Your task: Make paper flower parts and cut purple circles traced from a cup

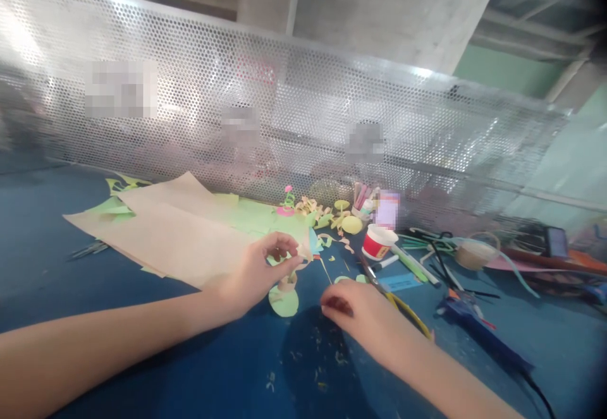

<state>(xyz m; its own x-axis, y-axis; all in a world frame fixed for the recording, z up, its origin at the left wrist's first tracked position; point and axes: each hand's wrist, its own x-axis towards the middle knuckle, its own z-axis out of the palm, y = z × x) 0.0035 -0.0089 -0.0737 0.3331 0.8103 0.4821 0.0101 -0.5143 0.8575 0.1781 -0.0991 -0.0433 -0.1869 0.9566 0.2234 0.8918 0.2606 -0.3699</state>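
My left hand [258, 273] is closed in a pinch on a small paper piece [306, 245] just above a light green paper disc [284, 301] that lies on the blue table [57, 229]. A thin curl of tan paper rises from the disc toward my fingers. My right hand [363, 311] rests on the table to the right of the disc, fingers curled over scissors with yellow handles [408, 311], whose blades point up and left.
Large tan paper sheets [165, 229] and green sheets lie at the left. Paper flowers and scraps [322, 213], a red-and-white cup [378, 242], markers, a glue gun [467, 311] and a small basket [474, 253] crowd the right. A perforated metal screen [284, 115] closes the far edge.
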